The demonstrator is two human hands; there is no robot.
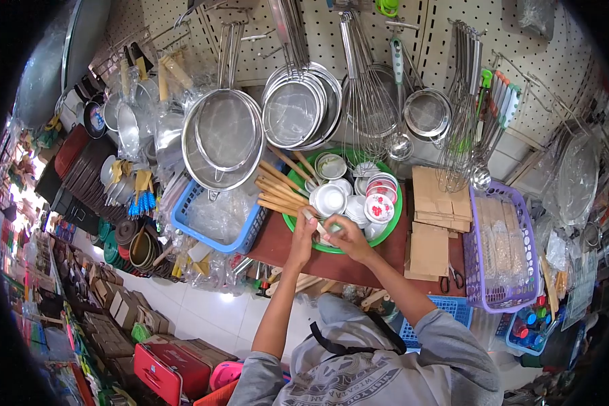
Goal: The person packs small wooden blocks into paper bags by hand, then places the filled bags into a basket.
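Observation:
A round green basin (394, 227) holds several small white bowls (331, 199), some with red flowers (379, 208), and wooden sticks or handles (282, 192) leaning over its left side. Over the basin's front edge are both my hands, close together. My left hand (305, 233) is closed, with its fingers round something small and whitish that I cannot make out. Beside it on the right, my right hand (345, 235) has bent fingers round a small pale or clear thing, too small to name.
Sieves (223, 132) and whisks (370, 101) hang from the pegboard above. A blue basket (250, 233) stands left of the basin. On the right are flat brown cardboard pieces (429, 250), scissors (453, 277) and a purple basket (477, 271). A red case (166, 372) lies at the lower left.

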